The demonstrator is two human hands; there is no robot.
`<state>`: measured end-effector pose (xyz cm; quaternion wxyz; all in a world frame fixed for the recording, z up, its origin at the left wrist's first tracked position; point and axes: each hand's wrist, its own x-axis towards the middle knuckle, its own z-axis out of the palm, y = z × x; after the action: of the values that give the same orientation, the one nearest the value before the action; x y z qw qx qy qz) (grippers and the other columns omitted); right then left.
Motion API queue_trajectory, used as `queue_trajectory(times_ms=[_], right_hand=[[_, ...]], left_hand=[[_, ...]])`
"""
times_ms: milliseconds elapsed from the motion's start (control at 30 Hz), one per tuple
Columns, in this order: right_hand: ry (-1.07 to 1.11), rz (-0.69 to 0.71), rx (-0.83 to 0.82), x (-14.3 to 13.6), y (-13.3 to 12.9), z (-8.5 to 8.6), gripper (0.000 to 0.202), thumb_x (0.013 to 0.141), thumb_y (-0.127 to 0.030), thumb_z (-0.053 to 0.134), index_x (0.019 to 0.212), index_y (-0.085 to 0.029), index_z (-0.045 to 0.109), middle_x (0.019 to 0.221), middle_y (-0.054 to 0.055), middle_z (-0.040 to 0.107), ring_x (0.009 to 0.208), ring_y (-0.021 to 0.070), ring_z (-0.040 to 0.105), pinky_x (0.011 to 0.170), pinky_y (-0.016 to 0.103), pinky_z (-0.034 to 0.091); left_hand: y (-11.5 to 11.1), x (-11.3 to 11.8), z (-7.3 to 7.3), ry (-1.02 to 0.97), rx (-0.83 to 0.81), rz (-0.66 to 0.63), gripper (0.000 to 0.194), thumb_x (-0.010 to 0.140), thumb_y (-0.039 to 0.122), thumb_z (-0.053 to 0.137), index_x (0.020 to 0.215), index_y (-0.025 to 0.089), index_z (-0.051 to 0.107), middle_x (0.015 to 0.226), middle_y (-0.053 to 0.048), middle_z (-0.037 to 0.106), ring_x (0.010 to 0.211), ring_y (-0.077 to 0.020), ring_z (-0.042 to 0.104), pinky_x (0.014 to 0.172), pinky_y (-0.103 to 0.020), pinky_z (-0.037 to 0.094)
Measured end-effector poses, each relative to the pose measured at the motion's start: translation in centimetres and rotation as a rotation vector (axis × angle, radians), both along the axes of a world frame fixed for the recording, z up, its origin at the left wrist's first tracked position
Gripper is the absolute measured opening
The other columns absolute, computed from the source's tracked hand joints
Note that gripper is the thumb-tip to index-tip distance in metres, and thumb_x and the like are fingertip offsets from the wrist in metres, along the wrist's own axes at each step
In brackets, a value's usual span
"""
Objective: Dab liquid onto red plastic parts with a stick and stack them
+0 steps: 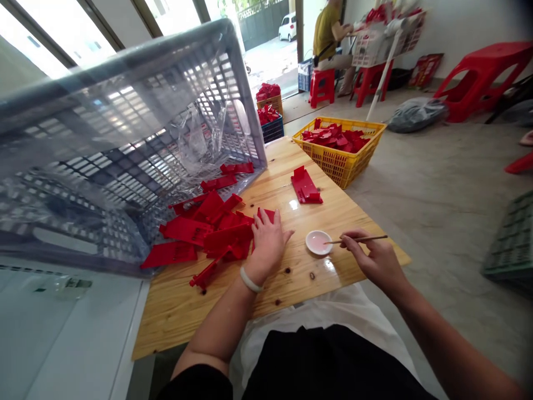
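Observation:
My left hand (268, 241) lies with its fingers spread over a red plastic part (265, 214) at the right side of a loose pile of red plastic parts (216, 222). Between the fingers of my right hand (372, 255) is a thin wooden stick (372, 238), probably a brush. Its tip dips into a small white dish (318, 251) that holds pinkish liquid. Farther back on the wooden table, a single red part (306, 185) with raised ends lies apart from the pile. My left palm hides some of the part under it.
A large grey crate (245, 111) lies on its side at the left, its opening towards the pile. Beyond the wooden table (187, 311) stands a yellow basket (345, 161) of red parts. Another person (328, 33) sits on a red stool (322, 86) at the back.

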<state>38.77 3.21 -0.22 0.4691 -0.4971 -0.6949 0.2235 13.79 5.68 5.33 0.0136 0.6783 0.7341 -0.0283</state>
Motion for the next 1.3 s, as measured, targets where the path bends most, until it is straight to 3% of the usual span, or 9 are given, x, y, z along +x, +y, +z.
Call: queue_trajectory(times_ms=[200, 500, 567, 700, 767, 833, 1000, 1100, 1300], right_hand=[[0.007, 0.006, 0.047, -0.1, -0.6, -0.4, 0.019, 0.099, -0.043, 0.063, 0.096, -0.028, 0.074, 0.087, 0.003, 0.080, 0.084, 0.0274, 0.077, 0.080, 0.041, 0.058], [0.023, -0.036, 0.093, -0.2, -0.7, -0.6, 0.025, 0.098, -0.049, 0.065, 0.096, -0.026, 0.076, 0.090, 0.004, 0.082, 0.087, 0.0290, 0.078, 0.082, 0.043, 0.059], [0.034, -0.050, 0.095, -0.2, -0.6, -0.5, 0.028, 0.098, -0.052, 0.065, 0.096, -0.027, 0.077, 0.086, 0.003, 0.081, 0.082, 0.0281, 0.078, 0.079, 0.041, 0.059], [0.080, -0.098, 0.052, -0.3, -0.5, -0.1, 0.039, 0.096, -0.063, 0.065, 0.094, -0.026, 0.078, 0.085, 0.004, 0.081, 0.080, 0.0290, 0.078, 0.080, 0.043, 0.061], [0.123, -0.147, -0.019, -0.6, -0.7, 0.5, 0.044, 0.093, -0.069, 0.065, 0.095, -0.027, 0.078, 0.087, 0.004, 0.081, 0.084, 0.0307, 0.078, 0.085, 0.046, 0.060], [0.213, -0.168, -0.091, -1.1, -1.3, 1.8, 0.042, 0.092, -0.069, 0.068, 0.100, -0.028, 0.078, 0.090, 0.004, 0.081, 0.089, 0.0308, 0.077, 0.088, 0.047, 0.060], [0.468, 0.027, -0.110, -3.7, -4.0, 7.1, 0.025, 0.097, -0.051, 0.072, 0.103, -0.029, 0.078, 0.104, 0.003, 0.079, 0.100, 0.0234, 0.075, 0.096, 0.035, 0.059], [0.555, 0.141, -0.117, -5.5, -4.9, 9.4, 0.019, 0.098, -0.046, 0.073, 0.101, -0.028, 0.080, 0.103, 0.004, 0.078, 0.100, 0.0230, 0.075, 0.087, 0.032, 0.063], [0.649, 0.349, -0.167, -6.7, -4.2, 9.2, 0.017, 0.099, -0.041, 0.073, 0.100, -0.025, 0.079, 0.095, 0.006, 0.078, 0.093, 0.0230, 0.077, 0.080, 0.033, 0.066]], left_hand=[[-0.9, -0.8, -0.5, -0.047, -0.096, 0.076, 0.083, 0.099, 0.039, 0.069, 0.164, -0.002, 0.036, 0.164, -0.041, 0.036, 0.155, -0.0471, 0.039, 0.122, -0.050, 0.037], [-0.5, -3.4, -0.3, -0.244, 0.000, 0.050, 0.070, 0.101, 0.036, 0.064, 0.165, 0.020, 0.044, 0.136, -0.026, 0.069, 0.126, -0.0397, 0.068, 0.106, -0.051, 0.051], [-1.0, -4.5, 0.0, -0.559, 0.090, 0.071, 0.068, 0.102, 0.040, 0.060, 0.165, 0.020, 0.043, 0.128, -0.020, 0.074, 0.115, -0.0332, 0.073, 0.100, -0.043, 0.055], [-3.5, -5.9, 0.9, -1.775, 0.116, 0.207, 0.065, 0.094, 0.054, 0.068, 0.143, 0.012, 0.062, 0.114, -0.018, 0.079, 0.095, -0.0280, 0.078, 0.086, -0.038, 0.061], [-5.2, -5.8, 1.3, -2.107, -0.033, 0.208, 0.061, 0.094, 0.057, 0.064, 0.128, 0.006, 0.071, 0.118, -0.022, 0.079, 0.093, -0.0274, 0.078, 0.085, -0.038, 0.062], [-6.8, -5.5, 1.5, -2.251, -0.127, 0.183, 0.059, 0.096, 0.055, 0.060, 0.120, 0.003, 0.075, 0.123, -0.024, 0.077, 0.094, -0.0264, 0.078, 0.087, -0.036, 0.063], [-9.3, -4.3, 1.5, -2.263, -0.175, 0.048, 0.064, 0.096, 0.058, 0.059, 0.125, 0.003, 0.076, 0.128, -0.026, 0.076, 0.095, -0.0285, 0.079, 0.084, -0.035, 0.062], [-10.1, -4.1, 1.9, -2.226, -0.161, -0.008, 0.061, 0.092, 0.056, 0.066, 0.127, 0.007, 0.074, 0.131, -0.026, 0.075, 0.100, -0.0341, 0.079, 0.086, -0.041, 0.063], [-11.0, -4.1, 3.2, -2.165, -0.179, 0.029, 0.059, 0.088, 0.057, 0.072, 0.124, 0.010, 0.071, 0.102, -0.020, 0.081, 0.093, -0.0352, 0.080, 0.084, -0.043, 0.063]])
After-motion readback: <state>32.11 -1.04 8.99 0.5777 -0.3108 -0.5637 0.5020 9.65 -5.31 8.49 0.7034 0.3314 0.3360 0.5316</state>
